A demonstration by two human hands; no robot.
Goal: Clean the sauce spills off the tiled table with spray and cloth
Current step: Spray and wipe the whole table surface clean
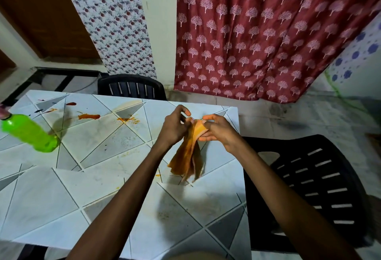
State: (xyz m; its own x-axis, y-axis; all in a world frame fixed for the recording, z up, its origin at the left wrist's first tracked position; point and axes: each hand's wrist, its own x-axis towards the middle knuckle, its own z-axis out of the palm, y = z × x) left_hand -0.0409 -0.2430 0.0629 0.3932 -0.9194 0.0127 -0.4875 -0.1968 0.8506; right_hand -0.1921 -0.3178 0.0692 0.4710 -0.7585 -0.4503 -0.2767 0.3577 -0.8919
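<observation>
The left hand (175,125) and the right hand (216,129) both pinch the top edge of the one orange cloth (188,156), which hangs long downward over the right part of the tiled table (103,187). The sauce spills (89,116) lie far and left of this grip, three clear patches by my count, so the left hand is nearer. One green bottle (28,133) stands further left

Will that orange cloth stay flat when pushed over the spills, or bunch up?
Probably floppy: the orange cloth hangs in limp folds from the left hand and right hand. Likely light, since fingertip pinches seem to carry it. It may bunch when pushed across the table.
</observation>
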